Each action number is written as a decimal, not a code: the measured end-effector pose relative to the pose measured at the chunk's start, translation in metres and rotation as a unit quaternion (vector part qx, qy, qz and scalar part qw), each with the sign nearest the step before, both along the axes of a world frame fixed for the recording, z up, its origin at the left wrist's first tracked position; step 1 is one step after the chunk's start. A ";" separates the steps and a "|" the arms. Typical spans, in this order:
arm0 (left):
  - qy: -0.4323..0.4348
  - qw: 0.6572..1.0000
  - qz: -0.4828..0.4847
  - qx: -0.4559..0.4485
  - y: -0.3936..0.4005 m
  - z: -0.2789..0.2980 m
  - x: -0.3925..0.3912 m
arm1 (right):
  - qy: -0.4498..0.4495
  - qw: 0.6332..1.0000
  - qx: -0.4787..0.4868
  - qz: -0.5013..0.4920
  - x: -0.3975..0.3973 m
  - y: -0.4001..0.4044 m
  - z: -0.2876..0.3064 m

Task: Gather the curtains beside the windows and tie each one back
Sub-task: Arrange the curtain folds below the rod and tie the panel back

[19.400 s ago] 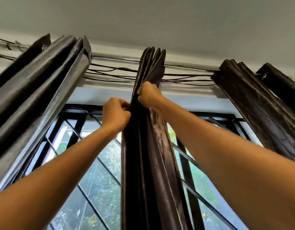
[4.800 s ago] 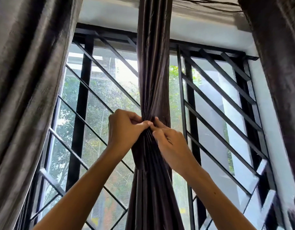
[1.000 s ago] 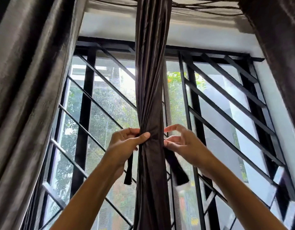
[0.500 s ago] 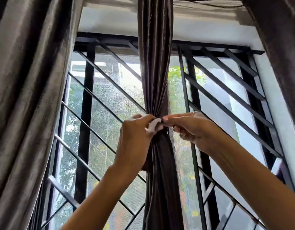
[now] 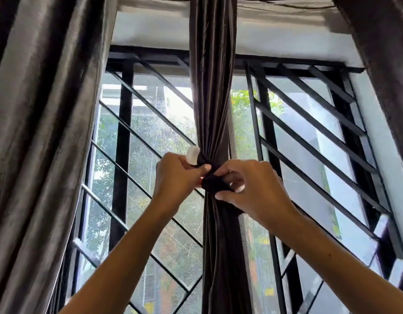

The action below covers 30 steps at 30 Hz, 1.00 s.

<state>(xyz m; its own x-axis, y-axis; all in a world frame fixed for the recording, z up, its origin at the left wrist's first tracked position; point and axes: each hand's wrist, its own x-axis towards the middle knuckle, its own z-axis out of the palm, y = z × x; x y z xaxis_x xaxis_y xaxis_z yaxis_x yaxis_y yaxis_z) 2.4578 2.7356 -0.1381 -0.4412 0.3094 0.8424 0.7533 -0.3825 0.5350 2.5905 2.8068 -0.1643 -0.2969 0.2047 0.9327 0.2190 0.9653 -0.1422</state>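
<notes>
- Since half a second earlier, both hands had dropped slightly and the tie band [image 5: 215,180] wrapped tighter round the middle curtain [image 5: 213,105].
- Left hand [image 5: 176,177] pinched the band's white-tipped end [image 5: 193,155], just above its knuckles, likely to keep tension.
- Right hand [image 5: 250,186] pinched the dark band end between both hands, probably to fasten it.
- Curtain bunched between hands; side curtains [image 5: 37,132] hung well apart, apparently untied.
</notes>
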 end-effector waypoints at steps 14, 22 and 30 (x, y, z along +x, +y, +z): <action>0.215 0.965 0.114 0.100 0.003 -0.011 0.019 | 0.198 0.944 0.261 0.045 0.002 0.048 0.034; 0.194 0.970 0.060 0.131 0.004 -0.015 0.021 | 0.255 0.942 0.106 0.189 -0.023 0.059 0.009; 0.122 0.984 0.004 0.127 -0.008 -0.015 0.011 | 0.176 0.929 -0.017 0.325 -0.035 0.052 -0.012</action>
<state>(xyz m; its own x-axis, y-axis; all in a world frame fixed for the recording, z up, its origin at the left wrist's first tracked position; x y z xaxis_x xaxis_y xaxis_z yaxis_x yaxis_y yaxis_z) 2.4692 2.7279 -0.1532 -0.2172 0.0722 0.9734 0.8514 -0.4738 0.2251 2.5559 2.8590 -0.1764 -0.0452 0.1201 0.9917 -0.4748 0.8709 -0.1271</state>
